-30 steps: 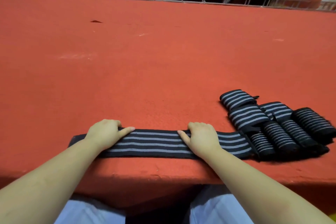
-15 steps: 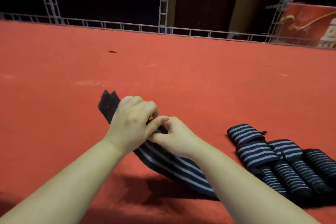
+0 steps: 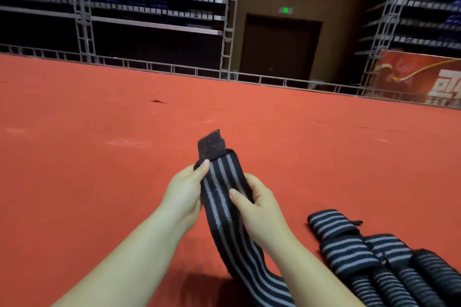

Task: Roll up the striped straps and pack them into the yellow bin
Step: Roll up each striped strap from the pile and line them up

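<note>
Both hands, left hand (image 3: 185,190) and right hand (image 3: 259,207), grip one striped strap (image 3: 224,207) above red carpet (image 3: 99,157); rolled straps (image 3: 369,264) lie right of the right hand, metal railing (image 3: 174,70) beyond.

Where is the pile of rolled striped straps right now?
In the head view, the rolled straps lie at lower right on the red carpet, right of the right hand.

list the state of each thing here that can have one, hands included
long black strap with grey stripes: unrolled, held up off the red carpet, lower end trailing down
plain black tab at the strap's top end: sticking up, free
left hand: gripping the strap's left edge near the top
right hand: gripping the strap's right edge, lower down
pile of black and grey striped straps: rolled up, lying on the carpet
dark door: shut
</note>
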